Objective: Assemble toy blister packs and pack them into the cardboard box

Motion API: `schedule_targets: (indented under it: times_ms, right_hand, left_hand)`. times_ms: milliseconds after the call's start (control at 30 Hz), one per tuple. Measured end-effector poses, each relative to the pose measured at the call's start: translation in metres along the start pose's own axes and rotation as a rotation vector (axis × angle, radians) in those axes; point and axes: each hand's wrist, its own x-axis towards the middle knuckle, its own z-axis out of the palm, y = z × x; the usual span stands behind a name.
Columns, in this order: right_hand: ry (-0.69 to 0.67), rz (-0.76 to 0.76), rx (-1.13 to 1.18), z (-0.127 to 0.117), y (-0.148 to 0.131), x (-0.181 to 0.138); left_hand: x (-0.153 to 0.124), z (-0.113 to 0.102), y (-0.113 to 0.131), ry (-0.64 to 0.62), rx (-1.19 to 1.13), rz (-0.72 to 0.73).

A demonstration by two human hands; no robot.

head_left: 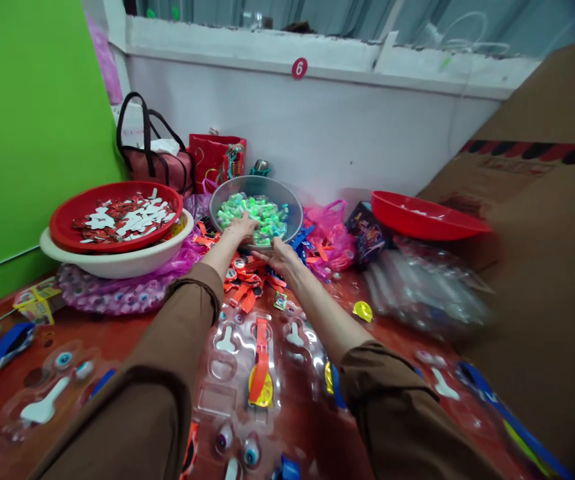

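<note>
Both my arms in brown sleeves stretch across a red table. My left hand (pixel 241 227) lies over the rim of a metal bowl (pixel 287 197) filled with small green and white pieces (pixel 260 212), fingers down among them. My right hand (pixel 274 256) sits just below the bowl's front edge, above a heap of orange straps (pixel 245 287), fingers curled. Whatever either hand holds is too small to make out. In front of me lies a clear blister tray (pixel 240 360) with an orange toy strap (pixel 262 357) in it.
A red basin of white and red pieces (pixel 117 217) rests in a white basin (pixel 117 263) at left. A red dish (pixel 424 217) and clear plastic packs (pixel 427 287) stand at right, beside a cardboard sheet (pixel 552 253). Bags (pixel 154 157) line the white wall. Toy eyes and spoons lie scattered.
</note>
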Motion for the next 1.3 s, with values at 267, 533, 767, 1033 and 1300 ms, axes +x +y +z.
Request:
schedule_targets:
  times_ms: [267,533,767,1033,1300]
  right_hand:
    - [0.006,0.015,0.022,0.001,0.002,-0.003]
    - [0.034,-0.02,-0.058,0.002,0.003,-0.004]
    - [0.237,-0.469,-0.405,-0.008,-0.001,-0.021]
    - [0.136,-0.902,-1.357,-0.01,-0.034,0.003]
    - [-0.248,-0.69,-1.419,0.042,-0.037,0.062]
  left_hand:
    - [-0.003,-0.01,0.0,0.213,-0.297,-0.076]
    - [-0.017,-0.023,0.01,0.422,-0.888,-0.269]
    - [-0.062,-0.063,0.028,0.32,-1.22,-0.308]
    - [-0.156,-0.099,0.02,0.078,-1.325,-0.381]
    - [-0.216,-0.122,0.002,-0.019,-1.413,-0.446]
